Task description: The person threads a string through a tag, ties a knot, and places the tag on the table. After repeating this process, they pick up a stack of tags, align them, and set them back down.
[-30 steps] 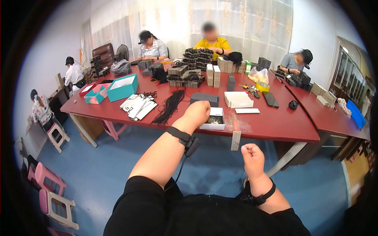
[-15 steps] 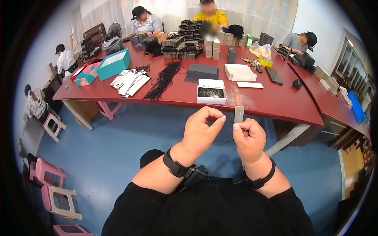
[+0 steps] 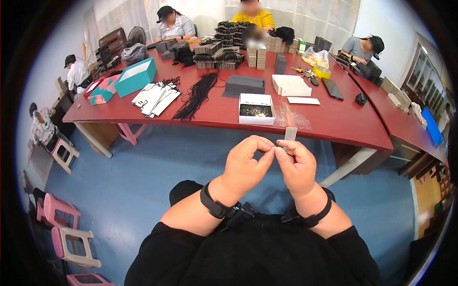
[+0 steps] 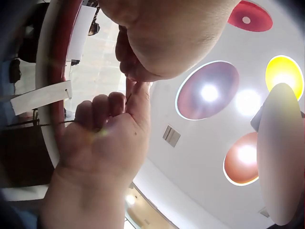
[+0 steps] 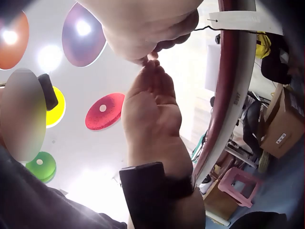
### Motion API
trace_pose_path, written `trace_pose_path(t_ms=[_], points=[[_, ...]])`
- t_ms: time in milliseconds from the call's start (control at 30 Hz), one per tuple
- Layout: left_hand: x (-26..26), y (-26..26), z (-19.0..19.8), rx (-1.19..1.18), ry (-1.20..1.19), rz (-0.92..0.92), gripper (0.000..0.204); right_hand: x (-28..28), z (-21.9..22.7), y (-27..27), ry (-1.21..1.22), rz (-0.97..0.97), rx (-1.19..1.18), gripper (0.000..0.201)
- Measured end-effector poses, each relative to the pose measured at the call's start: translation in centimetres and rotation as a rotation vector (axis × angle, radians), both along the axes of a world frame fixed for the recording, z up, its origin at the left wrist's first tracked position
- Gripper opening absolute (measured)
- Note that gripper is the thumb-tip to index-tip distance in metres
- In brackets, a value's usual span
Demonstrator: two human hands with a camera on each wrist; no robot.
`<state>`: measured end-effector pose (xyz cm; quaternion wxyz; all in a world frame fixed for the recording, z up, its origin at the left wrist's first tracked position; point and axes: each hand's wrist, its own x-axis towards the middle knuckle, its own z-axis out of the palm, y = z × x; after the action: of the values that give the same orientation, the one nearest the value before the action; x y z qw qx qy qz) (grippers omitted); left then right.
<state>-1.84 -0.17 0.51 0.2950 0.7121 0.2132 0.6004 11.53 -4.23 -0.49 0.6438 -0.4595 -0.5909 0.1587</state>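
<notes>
My left hand [image 3: 248, 162] and right hand [image 3: 298, 167] meet by their fingertips in front of the table edge. Left thumb and index pinch together, with a tiny dark strand [image 3: 278, 142] showing at the tips. The fingers of my right hand [image 4: 102, 129] curl round a dark thread [image 5: 205, 28], which leaves that hand towards the card side. Just beyond the right fingers, a narrow pale card [image 3: 290, 133] juts out from the table edge, a pin [image 5: 214, 20] through it. On the table behind stands an open white box [image 3: 256, 120] of dark and light fibres.
The red table [image 3: 214, 125] holds white cards [image 3: 156, 98], a black thread bundle [image 3: 196, 95], a grey block [image 3: 244, 86], a phone [image 3: 332, 89] and a teal box [image 3: 137, 77]. Several people sit round it. Plastic stools [image 3: 75, 245] stand at the left.
My left hand has drawn back from the white box and moved right and down to my right hand. My right hand has shifted slightly up and left, so the fingertips now meet.
</notes>
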Motion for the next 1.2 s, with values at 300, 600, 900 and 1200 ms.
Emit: trace_pose_path(t_ms=[300, 600, 900, 1200], points=[[1.0, 0.6, -1.4, 0.086, 0.104, 0.051, 0.019, 0.5, -1.3, 0.9, 0.585, 0.328, -0.207, 0.019], [-1.9, 1.2, -5.3, -0.142, 0.441, -0.457, 0.018, 8.8, 0.3, 0.6, 0.811, 0.148, 0.135, 0.012], [-4.4, 0.0, -1.9, -0.112, 0.274, -0.023, 0.005, 8.3, -1.8, -0.4, 0.440, -0.122, -0.036, 0.009], [-0.1, -0.8, -2.4, 0.255, 0.483, -0.074, 0.009, 2.4, -3.3, 0.1, 0.678, 0.562, -0.595, 0.012]])
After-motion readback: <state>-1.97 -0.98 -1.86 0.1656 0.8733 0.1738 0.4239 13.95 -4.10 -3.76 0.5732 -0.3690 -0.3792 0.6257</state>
